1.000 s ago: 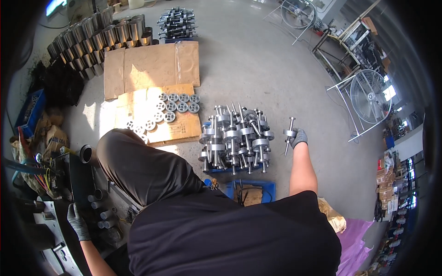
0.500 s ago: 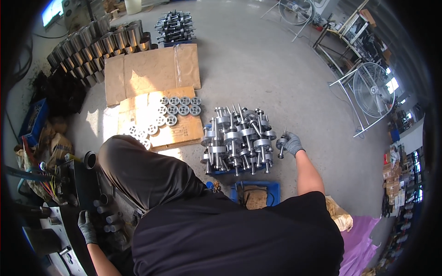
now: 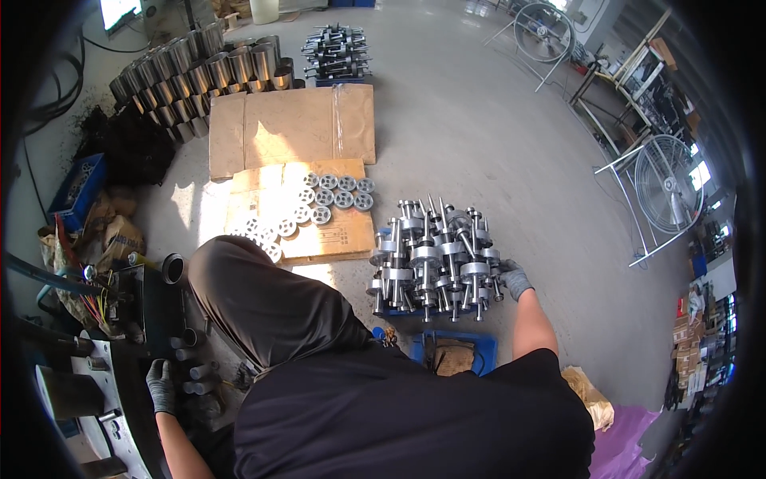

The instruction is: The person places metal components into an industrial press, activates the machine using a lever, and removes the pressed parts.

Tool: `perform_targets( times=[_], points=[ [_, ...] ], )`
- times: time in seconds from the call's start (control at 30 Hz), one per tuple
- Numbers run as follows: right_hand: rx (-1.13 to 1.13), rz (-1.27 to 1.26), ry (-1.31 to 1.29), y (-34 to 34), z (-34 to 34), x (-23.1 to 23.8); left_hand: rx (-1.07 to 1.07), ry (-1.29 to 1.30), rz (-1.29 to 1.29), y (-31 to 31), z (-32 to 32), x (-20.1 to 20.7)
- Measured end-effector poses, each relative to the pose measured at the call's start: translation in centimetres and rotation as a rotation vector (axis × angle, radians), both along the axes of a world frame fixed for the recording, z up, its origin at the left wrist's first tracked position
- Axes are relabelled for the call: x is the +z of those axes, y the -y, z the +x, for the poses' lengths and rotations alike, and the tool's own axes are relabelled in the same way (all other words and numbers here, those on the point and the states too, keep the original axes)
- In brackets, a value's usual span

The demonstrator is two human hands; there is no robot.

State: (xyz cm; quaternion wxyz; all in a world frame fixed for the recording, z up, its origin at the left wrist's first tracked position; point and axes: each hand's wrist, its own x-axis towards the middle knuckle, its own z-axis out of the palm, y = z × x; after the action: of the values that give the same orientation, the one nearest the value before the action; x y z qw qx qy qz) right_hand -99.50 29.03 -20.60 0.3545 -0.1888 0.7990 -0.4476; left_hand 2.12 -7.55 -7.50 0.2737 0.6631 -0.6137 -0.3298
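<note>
My right hand point(image 3: 515, 279), in a grey glove, is closed on a metal shaft with a disc point(image 3: 496, 289) at the right side of a dense pile of similar shafts point(image 3: 427, 255). The fingers partly hide that shaft. The pile stands on a blue base. At the lower left my left hand point(image 3: 162, 389), also gloved, is beside the edge of a machine with a pale metal plate point(image 3: 120, 391). Its fingers are slightly bent and apart, with nothing visible in them. Several grey cylinders point(image 3: 199, 379) are just right of that hand.
Spoked metal wheels point(image 3: 325, 197) lie on flattened cardboard point(image 3: 351, 231). Steel tubes point(image 3: 215, 72) and another shaft pile point(image 3: 337, 52) are farther back. A blue crate point(image 3: 485, 351) sits near my body. Standing fans point(image 3: 669, 185) and a rack are on the right.
My right hand has brought the shaft from beside the pile down and inward against its right side. My left hand stays by the machine, its fingers slightly more bent. The view has shifted.
</note>
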Motion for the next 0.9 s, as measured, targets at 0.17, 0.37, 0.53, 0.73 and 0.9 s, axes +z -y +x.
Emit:
perform_targets(
  times=[0.17,0.37,0.53,0.73,0.9],
  points=[
    [-0.571,0.153,0.165,-3.3,-5.3,3.0,-0.063,-0.062,0.045,1.9,-3.8,-1.4],
    [-0.456,0.275,0.218,5.5,-4.3,1.0,-0.007,0.037,0.046,0.0,-2.6,1.2],
    [-0.380,0.171,0.333,1.5,-9.8,1.8,-0.024,-0.029,0.022,1.0,-3.0,-3.1],
    [-0.338,0.569,-0.067,8.4,-6.6,-1.0,0.024,0.083,-0.132,0.0,-3.1,6.9],
    [0.007,-0.058,-0.769,23.0,-18.7,12.6,0.205,-0.554,-0.463,2.6,-0.3,7.5]
  ],
)
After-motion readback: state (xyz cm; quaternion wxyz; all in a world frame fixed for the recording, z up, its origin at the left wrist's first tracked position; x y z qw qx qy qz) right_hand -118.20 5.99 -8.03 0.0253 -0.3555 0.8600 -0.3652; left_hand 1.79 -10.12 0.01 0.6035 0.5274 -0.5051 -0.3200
